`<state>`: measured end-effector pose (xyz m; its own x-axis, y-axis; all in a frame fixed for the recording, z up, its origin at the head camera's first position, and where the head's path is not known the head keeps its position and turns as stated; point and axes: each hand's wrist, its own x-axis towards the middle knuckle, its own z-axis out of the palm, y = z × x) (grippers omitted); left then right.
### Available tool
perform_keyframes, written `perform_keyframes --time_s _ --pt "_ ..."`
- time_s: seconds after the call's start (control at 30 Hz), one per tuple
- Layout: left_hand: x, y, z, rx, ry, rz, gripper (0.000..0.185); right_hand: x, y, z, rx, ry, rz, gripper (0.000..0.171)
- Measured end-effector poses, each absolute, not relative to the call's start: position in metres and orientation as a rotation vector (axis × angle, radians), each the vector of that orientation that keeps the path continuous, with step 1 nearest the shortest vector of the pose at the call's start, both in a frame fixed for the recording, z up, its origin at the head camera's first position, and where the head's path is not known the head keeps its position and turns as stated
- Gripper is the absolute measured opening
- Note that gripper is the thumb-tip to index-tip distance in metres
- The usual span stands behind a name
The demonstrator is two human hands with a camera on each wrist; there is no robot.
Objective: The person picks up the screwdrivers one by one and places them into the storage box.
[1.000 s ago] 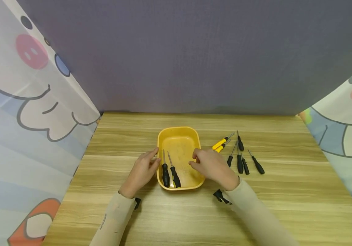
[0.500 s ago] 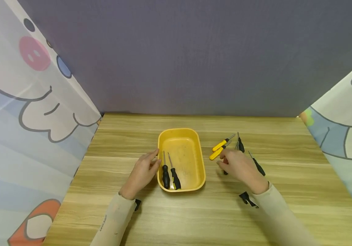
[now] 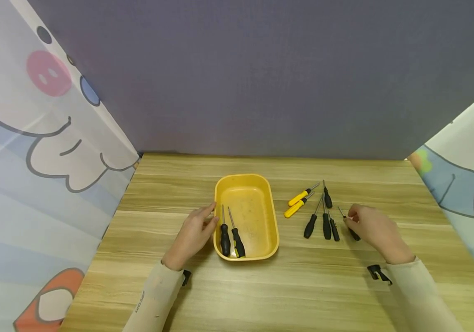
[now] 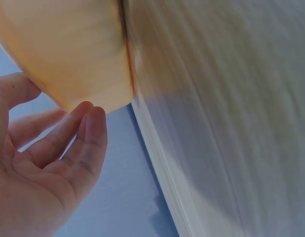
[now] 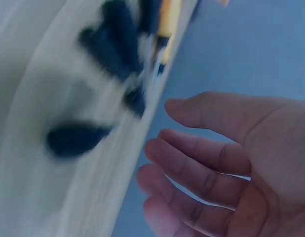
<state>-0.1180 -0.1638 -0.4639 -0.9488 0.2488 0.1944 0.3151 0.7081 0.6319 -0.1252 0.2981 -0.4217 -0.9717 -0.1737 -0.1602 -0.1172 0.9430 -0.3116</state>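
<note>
Inventory, as I read it from my remote feed:

1. Left hand (image 3: 193, 233): resting at the left wall of the yellow tray (image 3: 261, 184), fingertips touching its rim. Fingers straight, relaxed, gripping nothing. L wrist view confirms: fingertips (image 4: 91, 126) against the tray's rounded orange-yellow corner (image 4: 73, 54).

2. Right hand (image 3: 371, 226): on the table (image 3: 237, 295) at the right end of the loose screwdriver row, fingertips at the outermost black screwdriver (image 3: 354, 234). Handle mostly covered by the hand; only the thin shaft & a bit of the handle show. R wrist view: fingers (image 5: 192, 168) loosely curved, spread, nothing between them, so I log the hand as open. Can't tell whether it touches the tool; that view is heavily blurred.

3. Tray contents: 2 black-handled screwdrivers, one (image 3: 224, 240) by the left wall, one (image 3: 238, 242) just beside it w/ a yellow mark near the butt. Both lie w/ shafts pointing to the far end. Remainder of tray floor bare, speckled.

4. Loose on table, right of tray:
- 2 yellow-handled screwdrivers (image 3: 299, 200), side by side, angled.
- 1 small black driver (image 3: 327, 198) at the far end of the group.
- 3 black drivers (image 3: 324, 226) in a close row, between the yellow pair & the R hand.

5. Surrounds: grey backdrop (image 3: 237, 78); cartoon-print curtains on both sides, left (image 3: 46, 129).
</note>
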Motion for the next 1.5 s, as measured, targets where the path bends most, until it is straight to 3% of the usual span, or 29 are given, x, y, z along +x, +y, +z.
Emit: perform_keyframes --time_s 0.37,0.83,1.5 --pt "-0.118 -0.163 -0.463 -0.456 -2.817 -1.087 0.047 -0.127 0.338 -0.441 -0.068 2.84 -0.427 0.035" --pt "-0.118 -0.164 -0.465 -0.461 -2.811 -1.094 0.047 -0.129 0.336 -0.447 -0.023 2.778 -0.436 0.023" --pt "-0.118 -0.164 -0.463 -0.448 -2.813 -1.115 0.048 -0.133 0.328 -0.449 -0.08 2.787 -0.448 0.032"
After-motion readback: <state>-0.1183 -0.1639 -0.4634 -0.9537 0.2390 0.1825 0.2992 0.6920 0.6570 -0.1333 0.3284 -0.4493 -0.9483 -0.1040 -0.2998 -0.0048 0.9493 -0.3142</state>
